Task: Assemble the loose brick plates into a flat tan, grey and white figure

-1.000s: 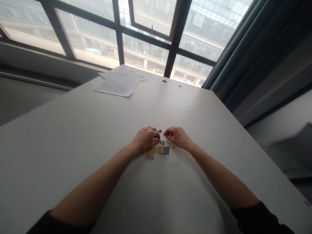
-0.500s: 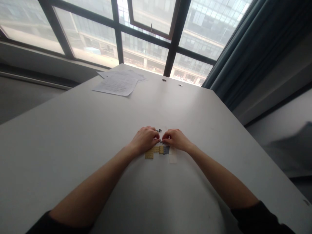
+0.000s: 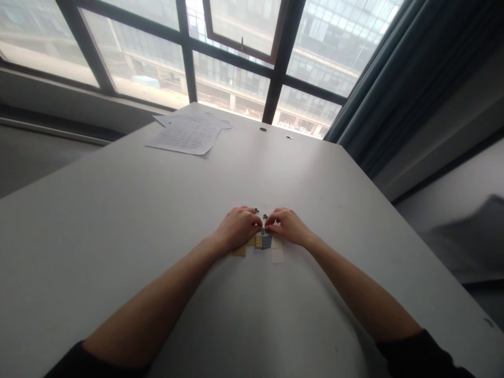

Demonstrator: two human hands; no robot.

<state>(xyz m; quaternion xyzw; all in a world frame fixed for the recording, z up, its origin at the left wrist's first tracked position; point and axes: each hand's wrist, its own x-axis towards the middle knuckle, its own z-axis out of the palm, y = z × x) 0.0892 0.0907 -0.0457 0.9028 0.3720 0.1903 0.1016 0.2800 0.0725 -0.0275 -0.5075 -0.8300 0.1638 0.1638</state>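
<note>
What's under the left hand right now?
Tan bricks show at the near edge of the left hand, partly covered by it. Anything else beneath the hand is hidden from this view.

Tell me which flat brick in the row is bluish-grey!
The bluish-grey, flat plastic brick, just right of the small yellow studded plastic brick and left of the flat white rectangular pieces. The others in that row are yellow or white.

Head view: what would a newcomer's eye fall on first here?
Probably the bright window across the top. Next, the left hand and right hand, close together near the middle of the white table, with tan pieces and a blue-grey piece just below. Papers lie toward its far end, left of centre.
</note>
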